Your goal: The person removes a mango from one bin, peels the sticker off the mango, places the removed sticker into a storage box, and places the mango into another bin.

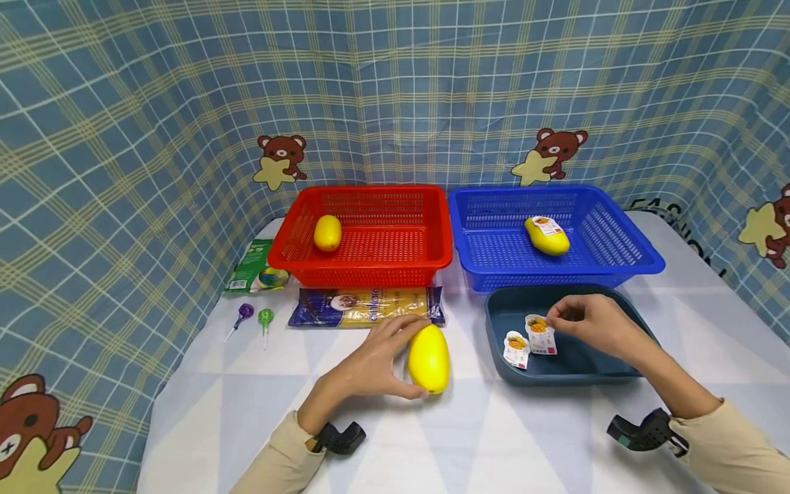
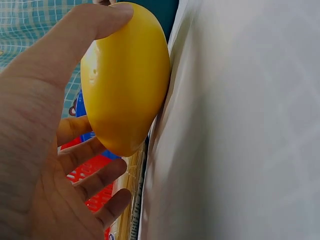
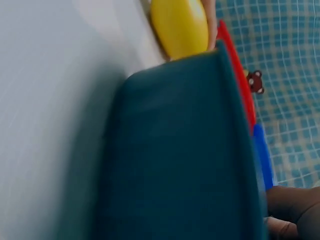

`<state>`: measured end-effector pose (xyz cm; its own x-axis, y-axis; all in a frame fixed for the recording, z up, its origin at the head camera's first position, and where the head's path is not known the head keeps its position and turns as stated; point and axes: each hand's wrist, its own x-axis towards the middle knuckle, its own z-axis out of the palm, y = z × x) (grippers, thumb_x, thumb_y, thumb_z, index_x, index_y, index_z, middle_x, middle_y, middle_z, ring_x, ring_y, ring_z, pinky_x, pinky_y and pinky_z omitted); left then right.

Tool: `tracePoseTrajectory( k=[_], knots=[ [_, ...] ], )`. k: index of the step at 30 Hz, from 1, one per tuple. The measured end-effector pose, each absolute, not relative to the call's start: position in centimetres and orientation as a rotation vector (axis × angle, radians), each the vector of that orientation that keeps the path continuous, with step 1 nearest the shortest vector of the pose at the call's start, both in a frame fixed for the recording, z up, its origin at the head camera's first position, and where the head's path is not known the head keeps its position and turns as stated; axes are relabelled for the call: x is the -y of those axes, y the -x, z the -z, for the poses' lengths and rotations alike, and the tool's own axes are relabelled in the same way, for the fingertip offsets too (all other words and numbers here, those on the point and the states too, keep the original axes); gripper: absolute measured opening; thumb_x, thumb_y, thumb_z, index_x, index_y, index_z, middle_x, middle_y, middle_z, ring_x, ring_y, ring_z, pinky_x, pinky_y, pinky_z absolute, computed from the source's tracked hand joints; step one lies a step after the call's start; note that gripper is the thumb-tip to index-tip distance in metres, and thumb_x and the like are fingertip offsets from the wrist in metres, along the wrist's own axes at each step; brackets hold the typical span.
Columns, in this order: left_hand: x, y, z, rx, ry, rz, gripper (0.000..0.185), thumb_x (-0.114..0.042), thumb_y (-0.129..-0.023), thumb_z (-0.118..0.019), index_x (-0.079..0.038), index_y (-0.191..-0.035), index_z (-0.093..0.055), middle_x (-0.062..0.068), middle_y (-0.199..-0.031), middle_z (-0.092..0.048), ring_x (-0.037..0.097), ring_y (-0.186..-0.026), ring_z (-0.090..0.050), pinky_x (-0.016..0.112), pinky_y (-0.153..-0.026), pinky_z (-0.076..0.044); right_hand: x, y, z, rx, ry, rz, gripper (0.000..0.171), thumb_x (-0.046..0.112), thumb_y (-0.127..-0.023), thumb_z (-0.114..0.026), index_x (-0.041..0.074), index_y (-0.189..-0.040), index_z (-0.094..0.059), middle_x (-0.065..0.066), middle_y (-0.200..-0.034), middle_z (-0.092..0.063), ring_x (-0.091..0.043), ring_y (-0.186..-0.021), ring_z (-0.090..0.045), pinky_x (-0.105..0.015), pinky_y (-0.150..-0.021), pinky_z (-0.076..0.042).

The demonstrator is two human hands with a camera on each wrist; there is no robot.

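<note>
Left hand (image 1: 370,367) grasps the yellow mango (image 1: 428,358) on the white table (image 1: 494,439), thumb and fingers curled round it. The left wrist view alone shows the thumb (image 2: 75,40) over the fruit's top and the fruit touching the table. Right hand (image 1: 589,321) pinches a small sticker (image 1: 540,334) over the dark teal tray (image 1: 558,367); a second sticker (image 1: 516,348) lies just beside. The right wrist view shows only the tray's outer wall. Beyond lies a pasta packet (image 1: 367,306), then a red basket (image 1: 370,264) and blue basket (image 1: 617,264), each holding a mango.
</note>
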<state>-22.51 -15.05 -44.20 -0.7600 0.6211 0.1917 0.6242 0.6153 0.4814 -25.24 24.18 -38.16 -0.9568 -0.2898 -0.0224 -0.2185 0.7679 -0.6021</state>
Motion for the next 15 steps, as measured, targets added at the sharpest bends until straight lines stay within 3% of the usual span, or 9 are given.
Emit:
tracePoseTrajectory(
  k=[15],
  knots=[
    [15.0,22.5,44.1,2.832,1.081,0.861,0.108,-0.059,-0.067,-0.084,-0.021,-0.156,-0.036,-0.001,-0.156,-0.033,0.024,-0.141,-0.029,0.054,-0.115,-0.025,-25.1,26.1,41.7,-2.912,0.457,0.781,0.011,0.016,-0.089,-0.075,0.010,-0.082,-0.069,0.004,-0.074,-0.061,-0.014,-0.068,-0.052,-0.026,-0.057,-0.042]
  ],
)
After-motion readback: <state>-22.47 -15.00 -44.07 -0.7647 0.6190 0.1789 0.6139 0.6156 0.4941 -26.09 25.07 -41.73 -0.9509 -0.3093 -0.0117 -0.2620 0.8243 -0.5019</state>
